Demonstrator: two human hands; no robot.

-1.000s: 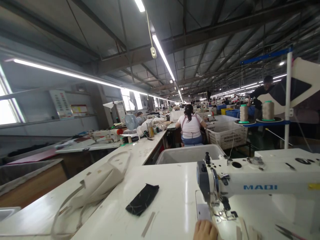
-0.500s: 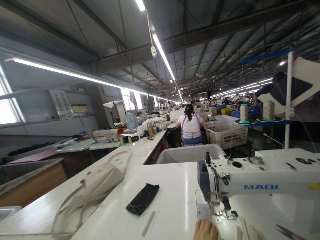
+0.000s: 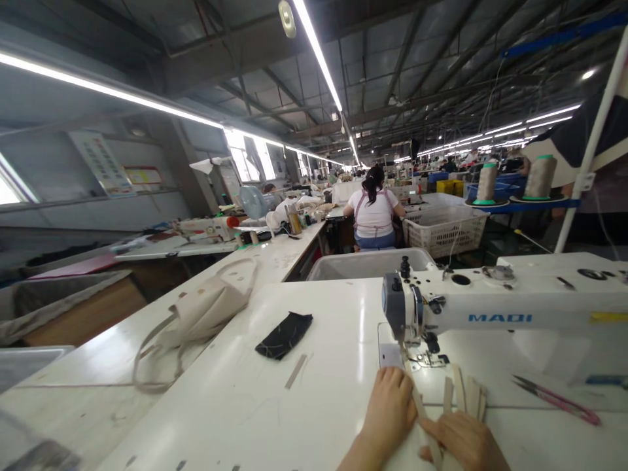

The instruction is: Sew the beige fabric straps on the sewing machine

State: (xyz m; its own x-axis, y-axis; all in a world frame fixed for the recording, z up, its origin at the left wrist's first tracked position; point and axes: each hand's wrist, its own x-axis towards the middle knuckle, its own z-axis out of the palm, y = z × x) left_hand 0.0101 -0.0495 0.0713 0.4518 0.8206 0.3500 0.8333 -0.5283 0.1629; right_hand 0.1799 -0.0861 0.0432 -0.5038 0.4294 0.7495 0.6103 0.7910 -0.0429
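My left hand (image 3: 392, 400) lies at the front of the sewing machine (image 3: 483, 314), just before its presser foot, with fingers curled over one edge of a narrow beige fabric strip (image 3: 420, 407). Closer to me, my right hand (image 3: 464, 437) pinches the same strip between thumb and fingers. The strip runs from beside the needle area down between both hands. Several other beige strips (image 3: 471, 394) lie fanned out just beyond my right hand. Pink-handled thread snips (image 3: 557, 399) rest on the table to the right.
Left of the machine lie a black fabric piece (image 3: 284, 335) and a short beige scrap (image 3: 296, 371). A beige bag with straps (image 3: 210, 311) is farther left. Behind the table stands a grey bin (image 3: 367, 263); beyond it sits a co-worker (image 3: 373, 212). Thread cones (image 3: 487, 183) stand at right.
The view has tilted downward, so the table and machine sit higher in the picture. More of my left hand shows, and my right hand has come into view on the strip.
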